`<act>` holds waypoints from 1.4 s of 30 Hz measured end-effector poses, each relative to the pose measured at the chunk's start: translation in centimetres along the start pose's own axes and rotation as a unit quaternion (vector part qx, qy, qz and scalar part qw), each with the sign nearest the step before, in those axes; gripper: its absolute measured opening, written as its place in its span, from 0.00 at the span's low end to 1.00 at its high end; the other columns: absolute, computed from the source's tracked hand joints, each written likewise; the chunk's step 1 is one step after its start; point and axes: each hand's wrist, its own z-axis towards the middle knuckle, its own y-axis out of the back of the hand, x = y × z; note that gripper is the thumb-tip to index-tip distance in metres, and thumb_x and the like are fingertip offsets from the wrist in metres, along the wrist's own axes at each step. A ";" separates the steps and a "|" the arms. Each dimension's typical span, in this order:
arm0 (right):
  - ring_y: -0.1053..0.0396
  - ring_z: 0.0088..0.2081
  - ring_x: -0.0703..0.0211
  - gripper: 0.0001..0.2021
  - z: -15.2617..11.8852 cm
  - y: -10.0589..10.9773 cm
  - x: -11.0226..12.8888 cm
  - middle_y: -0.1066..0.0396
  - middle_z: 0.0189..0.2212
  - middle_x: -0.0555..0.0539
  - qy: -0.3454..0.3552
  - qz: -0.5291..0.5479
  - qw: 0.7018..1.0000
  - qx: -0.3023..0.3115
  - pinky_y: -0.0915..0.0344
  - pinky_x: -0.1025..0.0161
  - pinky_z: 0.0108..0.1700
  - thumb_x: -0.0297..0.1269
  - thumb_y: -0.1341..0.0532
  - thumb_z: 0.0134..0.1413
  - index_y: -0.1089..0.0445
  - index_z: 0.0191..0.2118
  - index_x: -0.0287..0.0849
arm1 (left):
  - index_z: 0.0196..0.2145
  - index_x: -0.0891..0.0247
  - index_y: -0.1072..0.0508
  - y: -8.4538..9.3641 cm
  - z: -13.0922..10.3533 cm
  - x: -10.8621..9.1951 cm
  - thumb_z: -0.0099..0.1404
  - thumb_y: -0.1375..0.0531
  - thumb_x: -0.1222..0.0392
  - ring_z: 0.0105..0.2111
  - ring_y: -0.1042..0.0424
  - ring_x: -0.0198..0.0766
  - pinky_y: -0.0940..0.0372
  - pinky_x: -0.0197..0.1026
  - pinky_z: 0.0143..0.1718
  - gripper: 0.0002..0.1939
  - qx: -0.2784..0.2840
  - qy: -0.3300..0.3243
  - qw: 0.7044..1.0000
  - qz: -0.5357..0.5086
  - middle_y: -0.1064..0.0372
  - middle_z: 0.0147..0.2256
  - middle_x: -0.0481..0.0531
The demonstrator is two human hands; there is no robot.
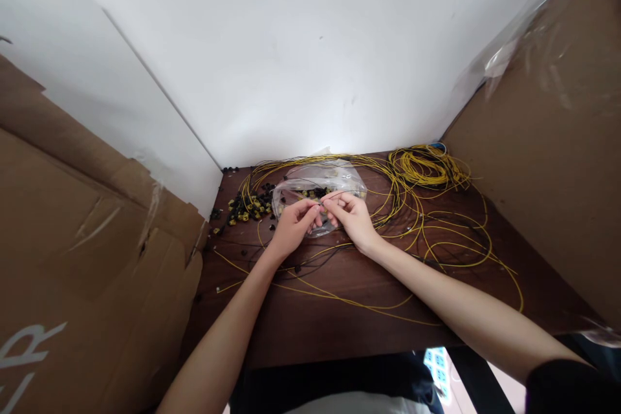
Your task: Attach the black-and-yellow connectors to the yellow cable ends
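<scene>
My left hand (292, 225) and my right hand (353, 218) meet fingertip to fingertip above the table. Both are closed in a pinch on a thin black wire (321, 203), of which only a short dark bit shows between the fingers. Just behind and beneath them lies a clear plastic bag (347, 176) with small black and yellow parts in it. Long yellow and black wires (334, 158) arc behind the bag. At their left end is a heap of small black and yellow connectors (250, 205).
A coil of yellow wire (422, 167) lies at the back right. Loose yellow wires (359, 303) cross the dark brown table (310, 336). Cardboard boxes stand at the left (97, 259) and right (548, 142), with a white wall (310, 52) behind.
</scene>
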 end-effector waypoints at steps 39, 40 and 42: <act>0.43 0.17 0.71 0.13 0.2 0.3 -0.3 0.37 0.17 0.56 0.016 0.019 1.000 -0.016 0.45 0.71 0.19 0.46 0.37 0.48 0.32 0.32 0.40 | 0.31 0.68 0.30 0.0 0.0 -0.1 0.64 0.48 0.51 0.16 0.45 0.26 0.48 0.31 0.19 0.16 -0.004 0.006 0.999 0.038 0.39 0.20 0.45; 0.43 0.17 0.71 0.13 0.2 0.3 -0.3 0.37 0.18 0.56 0.017 0.016 1.000 -0.012 0.45 0.71 0.19 0.45 0.37 0.48 0.32 0.32 0.40 | 0.31 0.68 0.30 0.0 0.0 -0.1 0.64 0.48 0.51 0.16 0.45 0.26 0.48 0.31 0.19 0.16 -0.004 0.005 0.999 0.037 0.39 0.20 0.45; 0.43 0.17 0.72 0.13 0.1 0.3 -0.2 0.37 0.18 0.56 0.017 0.011 1.000 -0.006 0.45 0.71 0.19 0.45 0.37 0.48 0.33 0.32 0.40 | 0.31 0.68 0.31 0.0 0.0 0.0 0.64 0.48 0.52 0.16 0.45 0.26 0.48 0.31 0.19 0.16 -0.002 0.003 0.999 0.038 0.39 0.20 0.45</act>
